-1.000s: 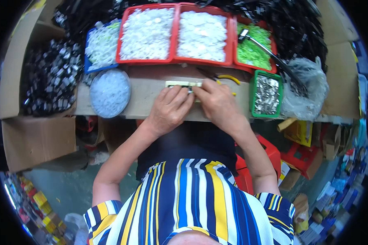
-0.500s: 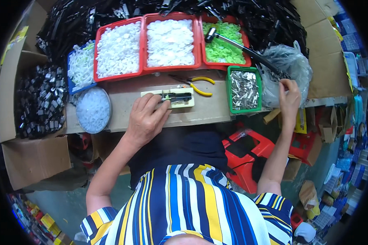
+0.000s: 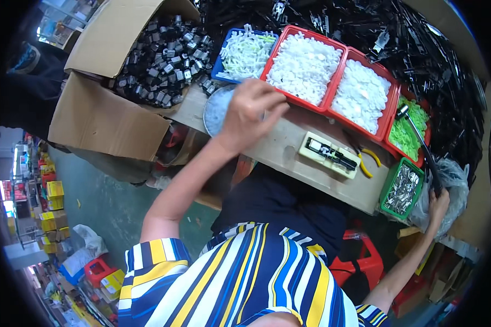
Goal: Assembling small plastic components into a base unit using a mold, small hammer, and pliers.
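My left hand (image 3: pixel 251 115) is raised over the round bowl (image 3: pixel 215 113) of small whitish parts, its fingers bent together. Whatever lies between the fingertips, if anything, is hidden. A cream block (image 3: pixel 311 153) holds a slim black part (image 3: pixel 339 157) with a light piece near its left end; neither hand touches it. Over at the right, my right hand (image 3: pixel 438 205) is closed around the lower end of a hammer's black handle (image 3: pixel 432 168). The metal hammer head (image 3: pixel 402 111) rests over the bin of green pieces.
Yellow-handled pliers (image 3: pixel 372 163) lie beside the block. Red bins (image 3: pixel 328 106) of white pieces and a blue tray (image 3: pixel 219 70) line the back. A green bin (image 3: pixel 386 197) of metal parts stands near a plastic bag (image 3: pixel 457 180). Black parts fill a cardboard box (image 3: pixel 112 117) at left.
The view has turned toward the left. My left hand has left the cream block and moved left over the round bowl. My right hand stays at the hammer handle's end.
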Tool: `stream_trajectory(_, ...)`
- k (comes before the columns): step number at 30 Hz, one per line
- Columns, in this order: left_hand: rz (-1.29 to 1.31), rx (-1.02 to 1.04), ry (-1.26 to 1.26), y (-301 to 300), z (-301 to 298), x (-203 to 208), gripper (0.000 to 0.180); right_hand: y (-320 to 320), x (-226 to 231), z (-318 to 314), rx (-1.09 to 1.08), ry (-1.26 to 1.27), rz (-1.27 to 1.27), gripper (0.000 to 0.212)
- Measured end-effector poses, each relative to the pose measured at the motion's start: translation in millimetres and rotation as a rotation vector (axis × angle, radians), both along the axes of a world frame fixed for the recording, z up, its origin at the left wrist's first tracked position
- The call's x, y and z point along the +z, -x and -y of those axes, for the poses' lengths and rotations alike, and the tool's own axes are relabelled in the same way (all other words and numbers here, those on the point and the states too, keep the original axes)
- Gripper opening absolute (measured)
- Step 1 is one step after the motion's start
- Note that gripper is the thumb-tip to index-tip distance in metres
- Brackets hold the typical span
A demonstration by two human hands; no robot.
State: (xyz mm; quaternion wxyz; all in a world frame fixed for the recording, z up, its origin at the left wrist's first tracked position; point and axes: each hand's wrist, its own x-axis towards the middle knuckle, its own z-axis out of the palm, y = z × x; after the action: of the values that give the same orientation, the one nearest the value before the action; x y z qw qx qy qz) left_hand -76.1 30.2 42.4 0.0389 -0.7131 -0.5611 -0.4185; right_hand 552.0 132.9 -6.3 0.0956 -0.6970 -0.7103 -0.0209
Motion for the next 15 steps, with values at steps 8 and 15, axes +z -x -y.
stream_trajectory(8,-0.088,0.306,0.003,107.0,-66.7,2.7,0.018,-1.0,15.2,3.4,0.032,-0.018,-0.094,0.023)
stream_trajectory(15,-0.104,0.407,0.134,126.5,-129.2,-7.9,0.029,15.1,40.5,37.9,-0.037,-0.06,-0.374,0.019)
